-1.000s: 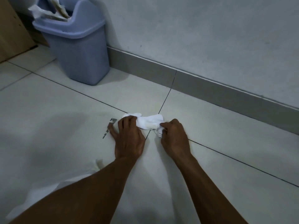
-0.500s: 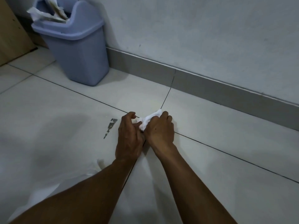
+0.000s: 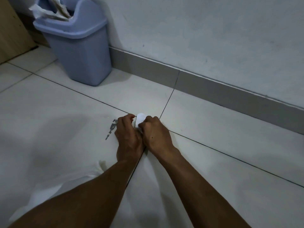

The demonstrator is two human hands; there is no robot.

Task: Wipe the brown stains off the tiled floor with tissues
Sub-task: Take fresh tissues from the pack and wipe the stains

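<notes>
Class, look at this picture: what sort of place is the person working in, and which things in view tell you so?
Probably an indoor room of a home, at the foot of a wall. The clues: a pale tiled floor with dark grout lines, a grey skirting along a painted wall, and a blue swing-lid bin stuffed with used paper.

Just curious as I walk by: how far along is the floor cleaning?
Partway, it seems. Done: crumpled paper already sticks out of the blue bin. In hand: the left hand and right hand bunch a white tissue together on the tiled floor. Left: a dark smear beside the left hand is not yet wiped.
</notes>
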